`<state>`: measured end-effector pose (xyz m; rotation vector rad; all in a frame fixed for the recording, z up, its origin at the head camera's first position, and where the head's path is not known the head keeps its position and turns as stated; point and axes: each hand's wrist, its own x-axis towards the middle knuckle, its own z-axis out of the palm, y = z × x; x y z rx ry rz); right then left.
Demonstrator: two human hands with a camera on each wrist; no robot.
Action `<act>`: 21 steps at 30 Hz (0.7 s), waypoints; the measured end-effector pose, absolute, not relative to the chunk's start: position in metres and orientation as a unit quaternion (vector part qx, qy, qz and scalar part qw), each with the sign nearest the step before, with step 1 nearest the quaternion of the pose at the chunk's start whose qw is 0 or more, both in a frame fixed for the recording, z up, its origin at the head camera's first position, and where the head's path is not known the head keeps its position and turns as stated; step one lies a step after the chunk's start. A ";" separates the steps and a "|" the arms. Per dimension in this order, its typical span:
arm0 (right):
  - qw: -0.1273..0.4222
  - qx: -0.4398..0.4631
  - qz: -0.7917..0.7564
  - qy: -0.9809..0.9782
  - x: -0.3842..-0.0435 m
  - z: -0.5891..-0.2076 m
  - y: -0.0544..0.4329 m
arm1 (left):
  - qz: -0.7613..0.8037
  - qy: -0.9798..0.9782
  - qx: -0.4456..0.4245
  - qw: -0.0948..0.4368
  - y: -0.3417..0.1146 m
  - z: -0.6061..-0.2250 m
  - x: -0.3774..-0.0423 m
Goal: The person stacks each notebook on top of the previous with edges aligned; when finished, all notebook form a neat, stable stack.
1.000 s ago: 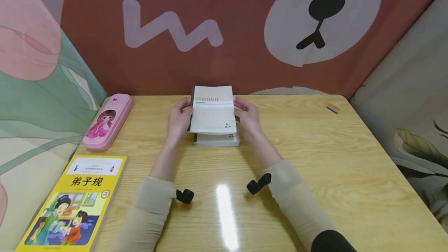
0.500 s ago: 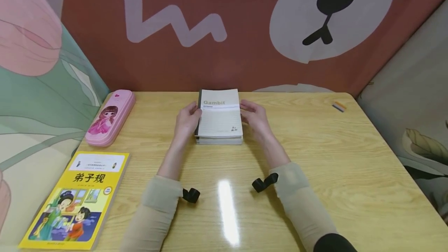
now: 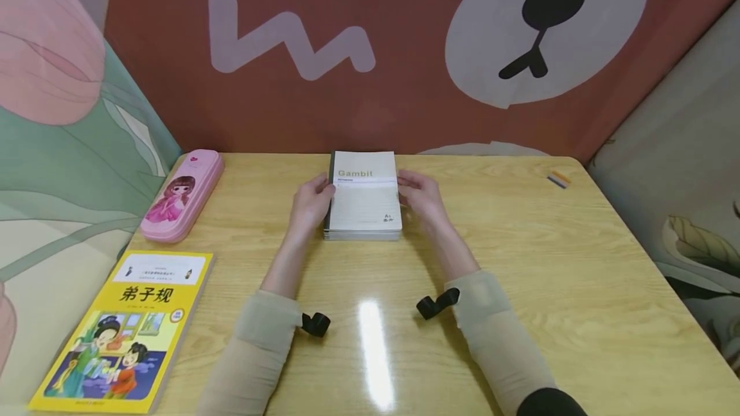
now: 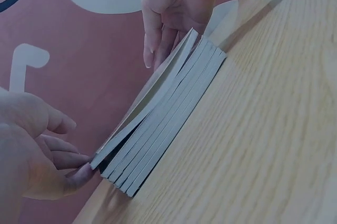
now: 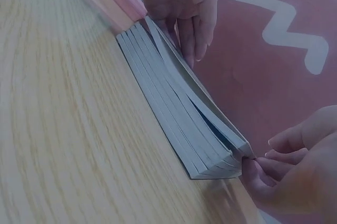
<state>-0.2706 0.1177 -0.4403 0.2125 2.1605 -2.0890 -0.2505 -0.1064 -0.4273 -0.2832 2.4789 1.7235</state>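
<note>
A white notebook (image 3: 365, 201) marked "Gambit", with a dark spine, tops a neat stack of similar notebooks (image 3: 363, 235) near the table's back edge. My left hand (image 3: 311, 201) is at its spine side; in the left wrist view, thumb and fingers pinch the notebook's edge. My right hand (image 3: 423, 196) stands at the opposite side, and in the right wrist view its thumb and fingertips pinch the edge there. Thin gaps show between the top notebook and those below (image 4: 168, 121). The palm sides of both hands are mostly hidden in the head view.
At the left lie a pink pencil case (image 3: 182, 196) and a yellow book (image 3: 121, 332) with a cartoon cover. A small striped object (image 3: 558, 179) sits at the table's back right. A fabric backdrop (image 3: 405, 108) stands behind the wooden table (image 3: 520, 300).
The top notebook has come down from a tilted, raised position until it lies almost flush on the stack, with both hands lowering beside it. The head view has shifted slightly.
</note>
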 end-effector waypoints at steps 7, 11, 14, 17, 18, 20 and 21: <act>0.062 0.061 -0.671 0.736 -0.268 -0.440 0.115 | 0.566 0.815 -0.105 0.060 -0.107 -0.427 -0.250; 0.068 0.056 -0.657 0.749 -0.266 -0.437 0.115 | 0.565 0.815 -0.108 0.066 -0.108 -0.428 -0.251; 0.074 0.053 -0.648 0.756 -0.265 -0.435 0.114 | 0.566 0.814 -0.109 0.070 -0.108 -0.428 -0.251; 0.080 0.054 -0.635 0.767 -0.264 -0.434 0.114 | 0.564 0.815 -0.109 0.075 -0.108 -0.428 -0.250; 0.081 0.054 -0.631 0.770 -0.264 -0.434 0.114 | 0.563 0.815 -0.109 0.077 -0.108 -0.427 -0.250; 0.082 0.056 -0.625 0.774 -0.264 -0.434 0.114 | 0.562 0.815 -0.111 0.084 -0.108 -0.427 -0.251; 0.083 0.058 -0.623 0.776 -0.264 -0.434 0.115 | 0.562 0.815 -0.112 0.087 -0.108 -0.427 -0.251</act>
